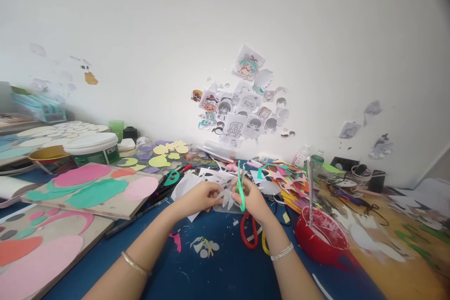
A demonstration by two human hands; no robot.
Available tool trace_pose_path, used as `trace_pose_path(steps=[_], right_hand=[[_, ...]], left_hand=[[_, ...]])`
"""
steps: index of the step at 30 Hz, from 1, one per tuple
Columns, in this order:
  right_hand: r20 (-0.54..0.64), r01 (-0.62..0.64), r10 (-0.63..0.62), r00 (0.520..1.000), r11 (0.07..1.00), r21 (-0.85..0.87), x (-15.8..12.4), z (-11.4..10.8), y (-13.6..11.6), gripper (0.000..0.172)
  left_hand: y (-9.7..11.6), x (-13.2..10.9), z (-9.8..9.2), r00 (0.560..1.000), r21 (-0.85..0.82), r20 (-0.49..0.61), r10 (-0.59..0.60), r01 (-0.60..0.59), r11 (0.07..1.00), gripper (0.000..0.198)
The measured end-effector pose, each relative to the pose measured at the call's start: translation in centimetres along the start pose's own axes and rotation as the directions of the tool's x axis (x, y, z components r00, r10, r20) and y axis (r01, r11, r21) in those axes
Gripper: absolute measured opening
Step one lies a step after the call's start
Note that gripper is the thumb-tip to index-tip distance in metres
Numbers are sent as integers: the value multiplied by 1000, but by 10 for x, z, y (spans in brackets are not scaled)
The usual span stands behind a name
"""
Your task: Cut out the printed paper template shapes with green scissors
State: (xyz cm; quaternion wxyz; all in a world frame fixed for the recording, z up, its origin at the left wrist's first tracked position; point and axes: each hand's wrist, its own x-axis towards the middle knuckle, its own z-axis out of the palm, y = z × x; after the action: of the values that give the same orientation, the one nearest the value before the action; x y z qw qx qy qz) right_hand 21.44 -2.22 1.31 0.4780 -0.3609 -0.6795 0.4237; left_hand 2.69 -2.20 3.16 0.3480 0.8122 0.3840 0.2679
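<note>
Scraps (204,253): thin paper slivers and discs, left of the red bowl (305,241).
Left hand (206,195): pinching flimsy, petal-edged grey paper (225,198), left of the bowl.
Right hand (252,200): gripping slim green scissors (242,199), left of the bowl.
Wall (147,33): curling paper drawings (249,103), beyond the bowl.

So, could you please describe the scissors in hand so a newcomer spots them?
Start at the blue tabletop, then go up to the right hand. The scissors are in it, bright green, unlike the red loop just below.
</note>
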Motion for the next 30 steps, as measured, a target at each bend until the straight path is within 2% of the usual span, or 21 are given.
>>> trace_pose_path(steps=[4, 8, 10, 14, 19, 25, 30], right_hand=[[-71, -43, 43, 997, 999, 4, 1, -3, -1, 26], [-135, -78, 78, 988, 997, 3, 4, 0, 4, 27], [-156, -84, 81, 984, 996, -15, 7, 1, 8, 26], [-160, -106, 95, 983, 992, -62, 9, 4, 16, 25], [-108, -100, 90, 990, 991, -92, 8, 17, 21, 21], [-59, -116, 110, 992, 985, -129, 7, 30, 28, 23], [-14, -140, 140, 990, 988, -64, 4, 33, 19, 24]], left_hand=[[-5, -3, -16, 986, 144, -161, -40, 63, 988, 27], [-11, -8, -35, 896, 353, -430, -114, 283, 892, 43], [-15, -11, -44, 856, 384, -487, -172, 387, 839, 46], [-26, -15, -55, 829, 462, -434, -351, 540, 703, 32], [-39, -16, -51, 768, 486, -381, -516, 641, 594, 18], [-46, -15, -49, 727, 457, -404, -555, 686, 566, 21], [-53, -15, -51, 744, 460, -398, -537, 668, 584, 18]])
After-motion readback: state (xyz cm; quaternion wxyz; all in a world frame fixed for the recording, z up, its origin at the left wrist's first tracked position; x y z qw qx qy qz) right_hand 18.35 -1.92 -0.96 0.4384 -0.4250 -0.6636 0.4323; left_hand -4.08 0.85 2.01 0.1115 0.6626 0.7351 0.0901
